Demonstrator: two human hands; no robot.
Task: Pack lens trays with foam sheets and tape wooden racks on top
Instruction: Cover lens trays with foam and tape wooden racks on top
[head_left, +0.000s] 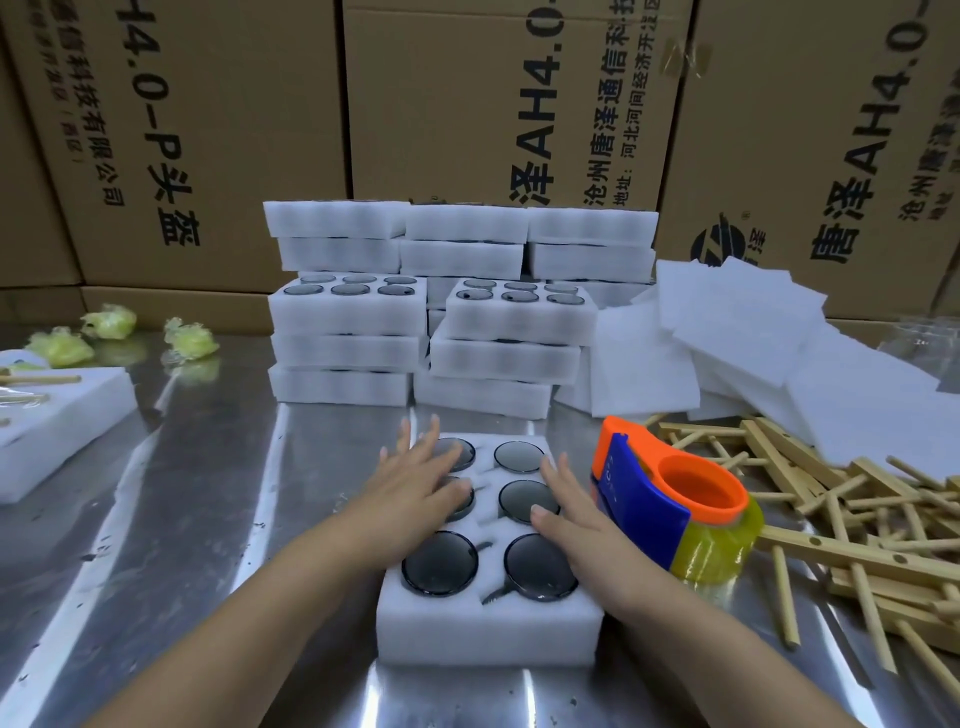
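White foam is cradling six dark lenses (440, 564) in the lens tray (488, 634), which is sitting uncovered on the steel desk (208, 467) right in front of us. We are laying our left grip (415, 483) flat over the two far-left lenses, fingers stretched straight and holding nothing. Our right grip (566, 512) is lying along the tray's right side, fingers likewise straight and empty.

We are judging this to be the settling step: the lenses are seated, with no sheet, rack or tape on top yet. The next move is calling for one sheet from the loose foam sheets (753, 332) piled at far right, squared over the wells. After that come a piece from the heap of wooden racks (831, 519) and the tape dispenser (675, 509) standing just beside the tray.

We are not managing to tell whether the left palm is pressing the lenses or only hovering, and it is hiding much of those two. The sticks are lying tangled, so we are failing to separate whole racks from loose pieces. The tape's free end is not showing. Behind, the stacked trays (348, 332) are screening one another in front of cardboard boxes (467, 104). Another foam piece (57, 431) at left is running off the edge.
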